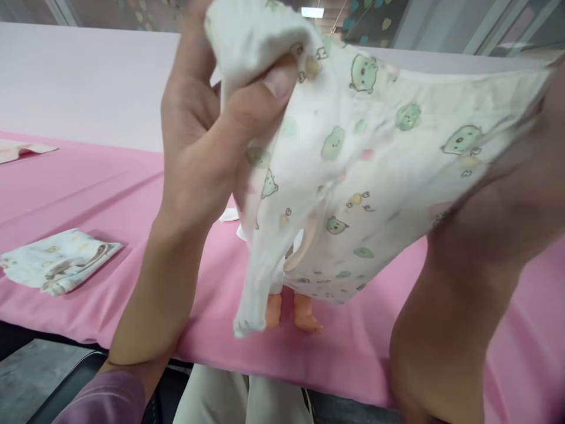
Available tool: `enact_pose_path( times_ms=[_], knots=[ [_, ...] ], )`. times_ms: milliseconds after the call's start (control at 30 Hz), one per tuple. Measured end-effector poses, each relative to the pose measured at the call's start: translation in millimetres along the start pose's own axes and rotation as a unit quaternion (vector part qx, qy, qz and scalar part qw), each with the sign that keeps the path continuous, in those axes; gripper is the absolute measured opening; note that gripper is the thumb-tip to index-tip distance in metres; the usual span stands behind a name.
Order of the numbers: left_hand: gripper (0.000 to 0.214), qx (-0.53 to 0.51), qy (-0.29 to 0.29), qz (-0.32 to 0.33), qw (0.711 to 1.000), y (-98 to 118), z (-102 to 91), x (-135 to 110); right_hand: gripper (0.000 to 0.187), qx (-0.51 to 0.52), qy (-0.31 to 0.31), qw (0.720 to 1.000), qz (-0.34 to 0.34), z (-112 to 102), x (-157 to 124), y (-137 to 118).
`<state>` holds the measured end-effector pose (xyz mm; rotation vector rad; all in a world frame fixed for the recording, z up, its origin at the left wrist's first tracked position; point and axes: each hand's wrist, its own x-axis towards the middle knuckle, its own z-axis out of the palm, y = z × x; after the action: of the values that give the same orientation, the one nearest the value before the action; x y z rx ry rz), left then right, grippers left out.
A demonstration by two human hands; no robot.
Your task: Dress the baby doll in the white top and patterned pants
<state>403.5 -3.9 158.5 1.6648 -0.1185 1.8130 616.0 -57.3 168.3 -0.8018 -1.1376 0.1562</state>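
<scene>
A white baby garment [379,153] printed with green bears is stretched between my two hands, above the table. My left hand [212,123] is closed on its bunched upper part, thumb pressed over the cloth. On the right, my right hand [525,153] is smeared by motion and partly cut off by the frame, with the garment's far edge drawn taut into it. A narrow tube of the cloth hangs at the lower left. Behind and below the garment, a doll's feet [304,312] stick out on the pink cloth; the rest of the doll is mostly hidden.
A pink cloth [145,194] covers the table. To the left lies a folded printed baby garment [62,259], and a pale pink cloth piece [22,150] is farther back. A whitish panel [88,82] rises behind the table. My legs [242,397] are below the front edge.
</scene>
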Motion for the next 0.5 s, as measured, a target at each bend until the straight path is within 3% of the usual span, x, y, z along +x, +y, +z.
enact_pose_path(
  times_ms=[33,67,100,200,233,367,433,500],
  knots=[
    [0.023,0.028,0.004,-0.001,1.000,1,-2.4,2,0.049,0.037,-0.061,0.994,0.086,-1,1,2],
    [0.025,0.062,-0.001,0.004,0.998,1,-5.9,6,0.053,0.062,-0.099,0.985,0.128,-1,2,2],
    [0.026,0.092,-0.012,0.015,0.996,-1,-10.0,9,0.050,0.067,-0.110,0.985,0.118,-1,2,3],
    [0.028,0.133,-0.052,0.024,0.989,-9,-20.5,14,0.022,-0.034,-0.063,0.994,-0.085,-4,0,1],
    [0.027,0.142,-0.052,0.005,0.989,-11,-22.2,14,0.018,-0.082,-0.099,0.984,-0.121,-6,0,1],
    [0.023,0.174,-0.032,-0.115,0.977,-19,-23.9,7,0.021,-0.188,-0.382,0.903,-0.052,-15,5,9],
    [0.025,0.182,-0.042,-0.132,0.974,-24,-25.7,5,0.023,-0.213,-0.436,0.874,-0.024,-18,10,18],
    [0.027,0.186,-0.045,-0.132,0.973,-28,-28.6,6,0.024,-0.238,-0.440,0.866,-0.016,-19,13,25]
  ],
)
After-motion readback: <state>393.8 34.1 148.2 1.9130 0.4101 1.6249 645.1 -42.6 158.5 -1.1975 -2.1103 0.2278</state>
